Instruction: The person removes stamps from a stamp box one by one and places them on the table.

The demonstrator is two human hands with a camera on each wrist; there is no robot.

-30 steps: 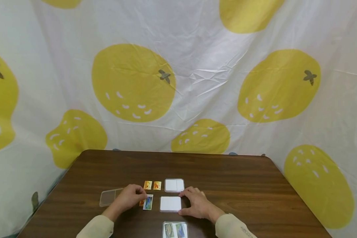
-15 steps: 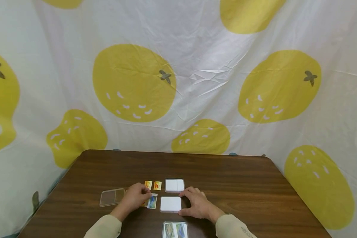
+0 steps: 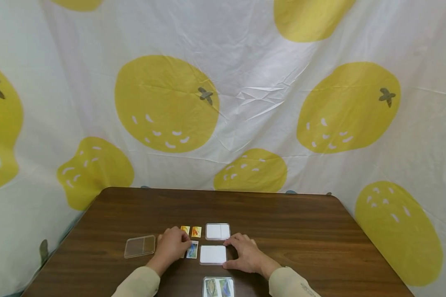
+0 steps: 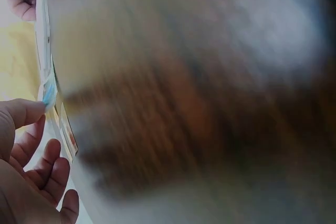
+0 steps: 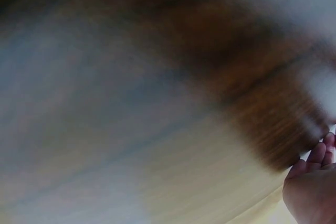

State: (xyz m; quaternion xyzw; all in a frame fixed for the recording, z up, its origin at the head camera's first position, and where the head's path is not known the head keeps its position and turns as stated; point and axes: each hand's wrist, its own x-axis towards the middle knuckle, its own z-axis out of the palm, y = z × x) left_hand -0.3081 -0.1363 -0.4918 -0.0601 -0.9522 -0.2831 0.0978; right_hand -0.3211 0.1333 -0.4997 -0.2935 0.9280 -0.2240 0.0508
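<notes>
My left hand [image 3: 173,242] pinches a small blue-and-green stamp [image 3: 192,250] between thumb and forefinger, low over the table. In the left wrist view the blue stamp [image 4: 50,92] shows at the fingertips, the other fingers loosely curled. Just right of it lies a flat clear case [image 3: 213,255] with a white insert. My right hand [image 3: 246,253] holds that case at its right side, forefinger at the far corner and thumb at the near one. An orange stamp under the left hand is mostly hidden. Two orange stamps [image 3: 196,232] lie beyond.
A second white-backed case [image 3: 217,232] lies beyond the held one. Nearer me, another case [image 3: 218,287] contains two stamps. A clear lid [image 3: 139,246] lies at left on the brown table [image 3: 319,231]. A lemon-print cloth [image 3: 252,123] hangs behind.
My left hand has moved right with the blue-and-green stamp, bringing it closer to the middle case. The clear lid at left is now fully uncovered. My right hand stays put.
</notes>
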